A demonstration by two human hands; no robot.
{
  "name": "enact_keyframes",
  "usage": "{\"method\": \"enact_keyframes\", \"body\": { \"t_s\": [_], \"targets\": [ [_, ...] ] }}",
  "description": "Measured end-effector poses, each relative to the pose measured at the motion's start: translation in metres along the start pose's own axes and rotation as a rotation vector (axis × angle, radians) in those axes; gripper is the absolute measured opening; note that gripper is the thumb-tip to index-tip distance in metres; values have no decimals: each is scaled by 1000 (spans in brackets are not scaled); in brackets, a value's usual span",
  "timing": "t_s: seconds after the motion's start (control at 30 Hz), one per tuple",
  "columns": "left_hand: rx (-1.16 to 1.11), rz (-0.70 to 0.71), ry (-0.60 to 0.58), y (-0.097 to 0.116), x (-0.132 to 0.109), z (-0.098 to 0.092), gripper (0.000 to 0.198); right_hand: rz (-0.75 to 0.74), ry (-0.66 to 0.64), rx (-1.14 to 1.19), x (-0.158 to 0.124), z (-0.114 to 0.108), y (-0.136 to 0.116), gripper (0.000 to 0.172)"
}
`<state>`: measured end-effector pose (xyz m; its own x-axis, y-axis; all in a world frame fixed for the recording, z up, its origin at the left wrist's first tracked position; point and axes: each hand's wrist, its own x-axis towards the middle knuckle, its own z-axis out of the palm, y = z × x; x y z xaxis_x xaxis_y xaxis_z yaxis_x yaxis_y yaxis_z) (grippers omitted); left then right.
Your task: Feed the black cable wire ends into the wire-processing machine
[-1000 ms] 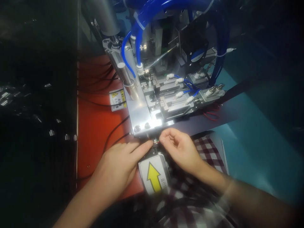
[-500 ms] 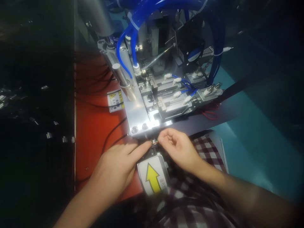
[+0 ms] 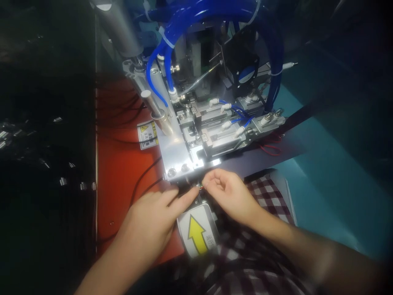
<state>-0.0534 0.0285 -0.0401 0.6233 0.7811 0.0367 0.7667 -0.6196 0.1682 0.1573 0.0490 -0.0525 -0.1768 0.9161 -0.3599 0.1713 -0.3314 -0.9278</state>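
Note:
Thin coloured wires (image 3: pixel 201 187) show between my fingertips, at the front edge of the machine's metal plate (image 3: pixel 178 153). My right hand (image 3: pixel 229 192) is closed in a pinch on these wires, thumb against forefinger. From the left, my left hand (image 3: pixel 153 215) reaches in with its fingers apart, and one fingertip presses at the left end of the wires. What lies under that fingertip is hidden. Just below is a dark fixture, in front of a white plate with a yellow arrow (image 3: pixel 197 235).
Behind my hands stand air cylinders (image 3: pixel 225 137) with white fittings, under thick blue hoses (image 3: pixel 215 10). A steel post (image 3: pixel 152 102) rises at the left. Black cables cross the orange base (image 3: pixel 123 164), which bears a warning label (image 3: pixel 147 135). Checked cloth (image 3: pixel 270 196) lies at the right.
My left fingertip has shifted slightly right, over the small part at the wires' end. My right hand keeps its pinch. The machine sits slightly further left in view.

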Motion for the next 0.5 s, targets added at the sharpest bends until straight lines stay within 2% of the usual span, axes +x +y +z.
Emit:
{"method": "enact_keyframes", "body": {
  "t_s": [0.23,0.5],
  "targets": [
    [99,3,9,3,3,1,64,-12,1,-10,-1,-2,-4,13],
    [65,-9,-14,1,0,1,69,-31,-39,19,0,-1,-4,13]
  ]
}}
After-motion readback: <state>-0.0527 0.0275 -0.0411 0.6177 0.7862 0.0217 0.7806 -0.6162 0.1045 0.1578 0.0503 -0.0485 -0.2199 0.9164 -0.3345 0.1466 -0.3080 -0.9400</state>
